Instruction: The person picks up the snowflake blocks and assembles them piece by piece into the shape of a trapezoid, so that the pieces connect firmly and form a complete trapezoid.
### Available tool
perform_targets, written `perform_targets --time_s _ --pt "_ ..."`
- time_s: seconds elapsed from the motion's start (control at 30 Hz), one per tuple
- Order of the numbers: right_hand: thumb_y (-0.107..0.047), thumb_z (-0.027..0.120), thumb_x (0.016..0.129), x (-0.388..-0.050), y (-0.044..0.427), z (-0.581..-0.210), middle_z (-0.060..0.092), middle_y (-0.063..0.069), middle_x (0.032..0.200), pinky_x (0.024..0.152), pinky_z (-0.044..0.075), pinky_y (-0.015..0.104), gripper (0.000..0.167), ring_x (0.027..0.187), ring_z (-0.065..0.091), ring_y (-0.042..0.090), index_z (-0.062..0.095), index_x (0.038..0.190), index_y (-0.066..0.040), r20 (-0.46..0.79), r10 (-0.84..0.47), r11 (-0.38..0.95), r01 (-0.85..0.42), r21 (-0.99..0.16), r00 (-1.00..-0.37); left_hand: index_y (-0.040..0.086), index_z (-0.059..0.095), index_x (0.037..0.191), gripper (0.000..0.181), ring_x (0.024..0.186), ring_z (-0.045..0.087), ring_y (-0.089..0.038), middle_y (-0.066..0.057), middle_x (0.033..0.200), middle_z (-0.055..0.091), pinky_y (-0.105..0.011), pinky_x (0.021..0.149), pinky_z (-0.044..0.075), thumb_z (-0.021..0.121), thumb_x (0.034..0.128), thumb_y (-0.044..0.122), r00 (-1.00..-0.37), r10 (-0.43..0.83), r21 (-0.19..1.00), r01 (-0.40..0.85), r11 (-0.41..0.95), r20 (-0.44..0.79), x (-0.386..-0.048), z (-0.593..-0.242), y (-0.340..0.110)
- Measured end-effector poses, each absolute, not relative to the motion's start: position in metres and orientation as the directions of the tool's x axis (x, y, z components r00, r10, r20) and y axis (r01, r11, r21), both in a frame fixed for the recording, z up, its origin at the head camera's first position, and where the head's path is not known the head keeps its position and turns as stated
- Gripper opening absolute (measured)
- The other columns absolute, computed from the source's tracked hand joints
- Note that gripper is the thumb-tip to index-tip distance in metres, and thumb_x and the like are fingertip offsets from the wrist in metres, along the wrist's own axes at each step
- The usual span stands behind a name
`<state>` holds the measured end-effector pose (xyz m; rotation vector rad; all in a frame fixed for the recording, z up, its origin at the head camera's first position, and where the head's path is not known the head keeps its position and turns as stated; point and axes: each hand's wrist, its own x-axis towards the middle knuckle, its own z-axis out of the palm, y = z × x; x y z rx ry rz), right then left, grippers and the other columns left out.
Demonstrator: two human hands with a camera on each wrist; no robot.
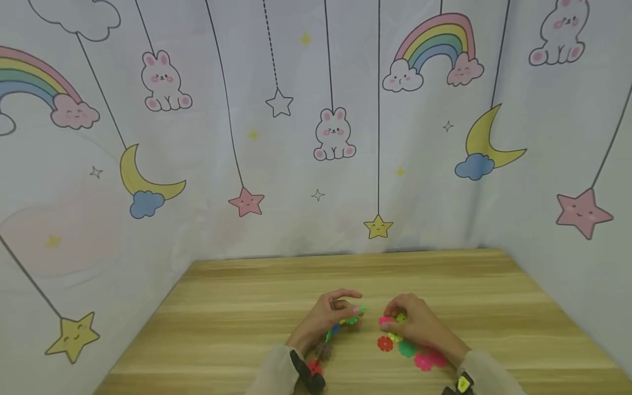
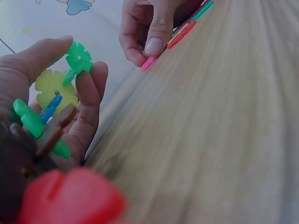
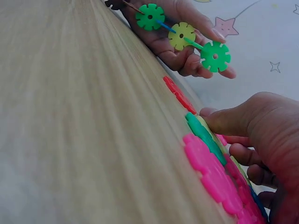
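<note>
My left hand [image 1: 328, 317] pinches the light green end disc [image 3: 216, 57] of a chain of notched plastic snowflake discs between thumb and fingers, above the table. Along the chain come a yellow disc [image 3: 182, 32], a blue one [image 2: 50, 108], another green disc [image 3: 148, 23], a brown one [image 2: 56, 130] and a red one [image 2: 70, 198] near the wrist. To the right, my right hand [image 1: 415, 321] is low over loose discs. Its thumb and fingers pinch a pink disc [image 2: 148, 63] at the tabletop; part of that disc is hidden.
Around the right hand lie a loose red disc [image 1: 385, 344], a green disc [image 1: 407, 349] and pink discs [image 1: 423, 361] on the wooden table [image 1: 237, 312]. Yellow discs are partly under the hand. A white patterned cloth [image 1: 286, 164] stands behind the table.
</note>
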<state>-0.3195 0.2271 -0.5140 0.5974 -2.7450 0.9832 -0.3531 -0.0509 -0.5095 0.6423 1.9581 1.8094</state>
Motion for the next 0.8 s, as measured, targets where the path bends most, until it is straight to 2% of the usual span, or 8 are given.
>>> perform_targets --time_s 0.2,0.43,0.57,0.7,0.8 --pt "-0.039 0.089 0.087 -0.319 0.225 -0.514 0.071 -0.013 0.097 0.090 0.050 0.031 0.026 0.097 0.058 0.007 0.074 0.100 -0.024 0.253 -0.302 0.681 -0.393 -0.618 -0.919 0.010 0.064 0.146 0.047 0.092 0.073 -0.008 0.011 0.093 0.079 -0.029 0.093 0.052 0.075 0.1019 0.023 -0.822 0.570 0.997 0.054 0.058 0.011 -0.353 -0.509 -0.050" --pt "-0.027 0.086 0.092 -0.319 0.224 -0.514 0.074 -0.008 0.089 0.070 0.050 0.023 0.021 0.077 0.059 0.003 0.076 0.108 -0.019 0.264 -0.267 0.594 -0.375 -0.712 -0.927 0.008 0.065 0.142 0.045 0.091 0.072 -0.010 0.010 0.095 0.078 -0.030 0.090 0.051 0.075 0.1019 0.024 -0.823 0.568 0.996 0.068 0.061 0.022 -0.352 -0.508 -0.050" --pt "-0.024 0.082 0.096 -0.318 0.220 -0.513 0.079 -0.007 0.091 0.070 0.053 0.021 0.023 0.077 0.064 0.001 0.079 0.119 -0.018 0.324 -0.188 0.548 -0.373 -0.749 -0.927 0.007 0.065 0.141 0.044 0.092 0.072 -0.010 0.010 0.097 0.079 -0.029 0.088 0.051 0.075 0.1018 0.025 -0.822 0.569 0.996 0.060 0.058 0.017 -0.352 -0.509 -0.050" --pt "-0.022 0.074 0.103 -0.317 0.207 -0.514 0.083 0.001 0.093 0.071 0.057 0.023 0.032 0.079 0.074 0.008 0.075 0.132 -0.008 0.402 -0.143 0.435 -0.423 -0.795 -0.904 0.008 0.066 0.140 0.043 0.093 0.073 -0.011 0.008 0.099 0.080 -0.030 0.089 0.052 0.075 0.1017 0.025 -0.822 0.570 0.997 0.054 0.056 0.013 -0.353 -0.510 -0.049" --pt "-0.021 0.070 0.106 -0.318 0.195 -0.514 0.082 0.006 0.088 0.063 0.056 0.024 0.033 0.069 0.071 0.010 0.073 0.133 -0.002 0.450 -0.118 0.376 -0.459 -0.805 -0.885 0.009 0.067 0.139 0.042 0.094 0.074 -0.011 0.007 0.100 0.080 -0.030 0.090 0.053 0.076 0.1014 0.025 -0.824 0.566 0.997 0.052 0.053 0.013 -0.353 -0.510 -0.049"
